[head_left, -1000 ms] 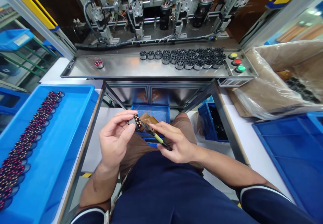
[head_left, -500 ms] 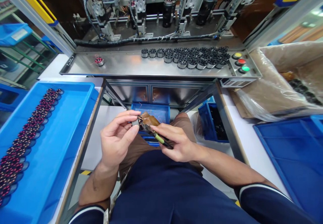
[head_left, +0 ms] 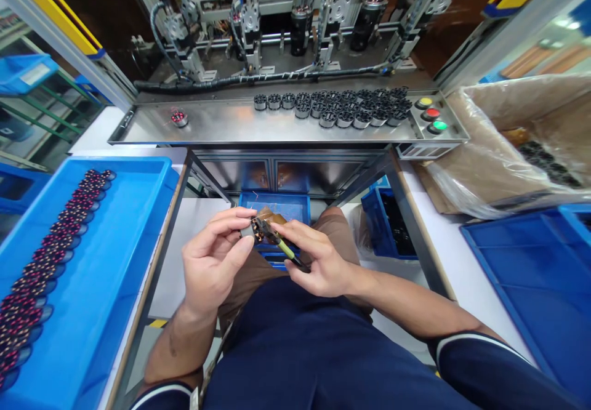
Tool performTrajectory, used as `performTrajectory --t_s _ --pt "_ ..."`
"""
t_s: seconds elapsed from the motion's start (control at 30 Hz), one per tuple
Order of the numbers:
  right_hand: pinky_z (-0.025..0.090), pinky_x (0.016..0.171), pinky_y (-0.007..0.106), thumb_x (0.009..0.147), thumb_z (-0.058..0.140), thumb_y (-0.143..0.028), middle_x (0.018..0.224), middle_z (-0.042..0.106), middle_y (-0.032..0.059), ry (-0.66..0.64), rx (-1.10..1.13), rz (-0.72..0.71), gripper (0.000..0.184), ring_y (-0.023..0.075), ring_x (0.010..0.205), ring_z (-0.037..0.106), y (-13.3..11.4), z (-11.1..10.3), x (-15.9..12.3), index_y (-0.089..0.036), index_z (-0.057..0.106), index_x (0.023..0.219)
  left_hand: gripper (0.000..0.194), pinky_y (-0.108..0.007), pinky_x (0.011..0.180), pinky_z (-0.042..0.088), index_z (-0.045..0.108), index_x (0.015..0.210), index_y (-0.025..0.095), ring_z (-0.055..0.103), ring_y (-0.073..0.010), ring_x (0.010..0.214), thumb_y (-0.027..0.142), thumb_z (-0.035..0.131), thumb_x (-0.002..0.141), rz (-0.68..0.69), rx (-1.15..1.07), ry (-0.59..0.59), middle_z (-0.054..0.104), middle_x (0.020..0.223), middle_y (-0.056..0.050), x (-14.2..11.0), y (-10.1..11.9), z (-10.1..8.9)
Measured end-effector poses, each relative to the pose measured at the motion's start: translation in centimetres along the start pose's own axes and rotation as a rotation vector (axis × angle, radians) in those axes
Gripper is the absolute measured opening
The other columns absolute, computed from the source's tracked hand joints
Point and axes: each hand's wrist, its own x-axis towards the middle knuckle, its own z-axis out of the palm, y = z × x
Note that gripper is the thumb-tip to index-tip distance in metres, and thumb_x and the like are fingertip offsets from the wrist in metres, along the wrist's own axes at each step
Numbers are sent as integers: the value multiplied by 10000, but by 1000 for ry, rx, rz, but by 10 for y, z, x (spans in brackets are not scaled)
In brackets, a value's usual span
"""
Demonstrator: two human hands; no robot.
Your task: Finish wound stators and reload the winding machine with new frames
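My left hand (head_left: 217, 256) pinches a small round motor stator (head_left: 255, 230) between thumb and fingertips, its copper-wound face turned toward the right. In my right hand (head_left: 321, 256) is a pair of cutting pliers (head_left: 287, 250) with green and black handles. The jaws of the pliers are at the stator's wound face; whether they grip a wire is too small to tell. Both hands are above my lap. Behind the pliers shows a brown piece (head_left: 276, 215), partly covered by the jaws and fingers.
Rows of black stators (head_left: 346, 108) and one red-wired stator (head_left: 179, 119) stand on the metal ledge (head_left: 217, 124), beside coloured buttons (head_left: 431, 114). Finished-looking wound stators (head_left: 60, 244) fill part of the left blue tray (head_left: 115, 262). A plastic-lined carton (head_left: 489, 151) stands right.
The pliers' jaws have shifted up and closer over the stator's face, their handles tilting slightly. My left hand keeps its hold. The whole view has moved a little.
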Motion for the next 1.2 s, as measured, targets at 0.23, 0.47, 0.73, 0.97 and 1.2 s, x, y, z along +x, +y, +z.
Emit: performTrajectory --t_s 0.23,0.47,0.73,0.97,1.2 --pt "573 849 379 839 549 -60 1126 658 116 12 -30 -13 682 205 978 638 0 1 1 -207 433 1495 291 -252 850 612 759 1060 244 715 -164 1032 69 712 833 2 37 -17 749 1083 -38 0 2 0" --pt "546 712 300 852 514 -70 892 645 46 38 -85 60 615 161 785 609 1 -2 -4 -184 491 1456 310 -236 843 609 751 1070 245 704 -164 1061 53 703 831 29 71 -45 738 1101 -47 0 -5 -3" --pt "542 759 318 862 550 -95 905 661 51 57 -89 214 548 167 809 614 -13 -19 -3 -182 538 1403 729 -351 847 653 571 1376 316 708 -201 1048 56 790 731 319 345 -21 588 1378 -82 3 -18 -10" --pt "538 728 296 851 556 -95 891 658 50 -60 35 313 553 148 773 609 -37 -36 -9 -168 544 1399 505 -385 895 644 661 1222 202 704 -241 1075 68 781 751 558 766 -80 694 1202 -100 4 -15 -14" --pt "561 878 307 821 579 -120 1039 658 71 -229 529 604 643 127 904 657 -51 -43 -5 -143 484 1456 578 -408 923 637 621 1273 211 725 -247 1062 47 782 742 589 772 -120 736 1136 -75 4 -16 -17"
